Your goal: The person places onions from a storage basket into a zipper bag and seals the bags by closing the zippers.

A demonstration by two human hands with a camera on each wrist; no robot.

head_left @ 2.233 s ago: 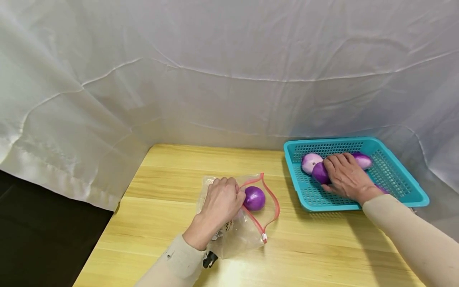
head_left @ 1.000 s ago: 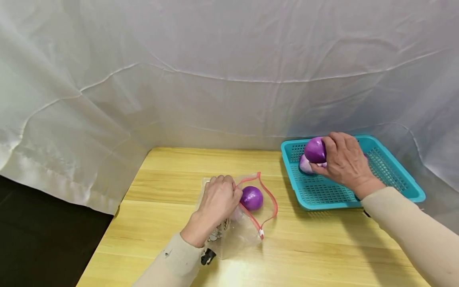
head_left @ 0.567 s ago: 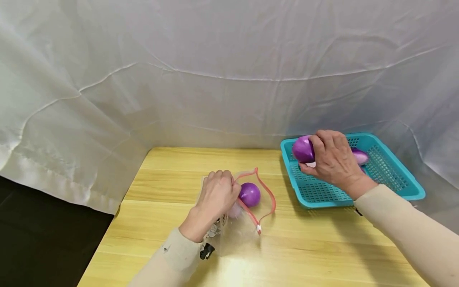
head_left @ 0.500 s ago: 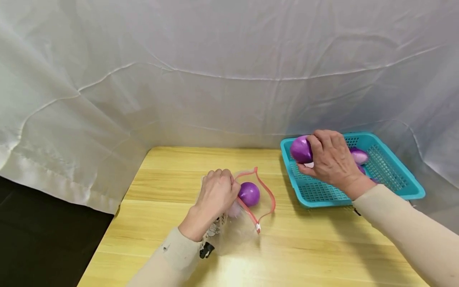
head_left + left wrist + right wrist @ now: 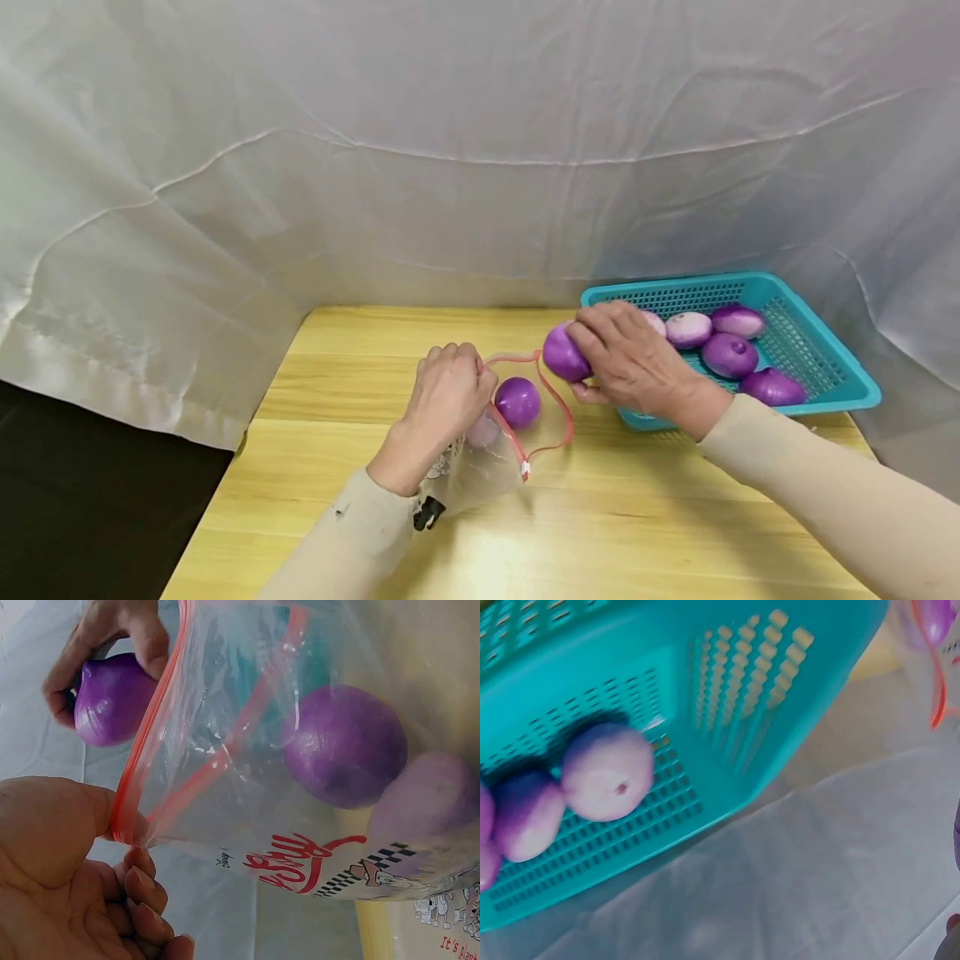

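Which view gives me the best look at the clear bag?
The left wrist view: the clear bag fills much of it, two onions visible inside. The head view shows it smaller, partly covered by the left hand; the right wrist view catches only part.

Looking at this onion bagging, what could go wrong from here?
The left hand pinches the clear bag at one side of its mouth, so it may fold shut. The held onion in the right hand is outside the bag and could drop onto the table. The bagged onion near the mouth might roll out if the bag tips.
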